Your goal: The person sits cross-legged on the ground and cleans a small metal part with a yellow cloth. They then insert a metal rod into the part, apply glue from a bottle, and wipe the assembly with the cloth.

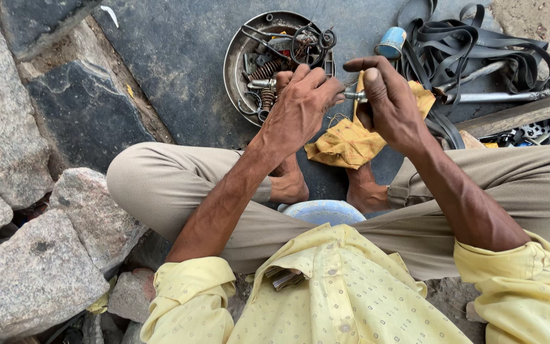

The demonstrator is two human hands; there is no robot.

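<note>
Left hand (300, 105) and right hand (386, 105) clamped on small metal part (354, 95), possibly a bolt, above yellow cloth (345, 143), beside round parts tray (240, 64).

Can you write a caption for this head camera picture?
Both hands, left hand and right hand, grip a small metal part above a yellow cloth.

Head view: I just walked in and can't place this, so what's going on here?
A person sits cross-legged on the ground, both hands on a small metal part. The left hand grips one end, and the right hand pinches the other end over a yellow cloth. A round tray of springs and metal bits lies just beyond, with black rubber strips to its right.
</note>
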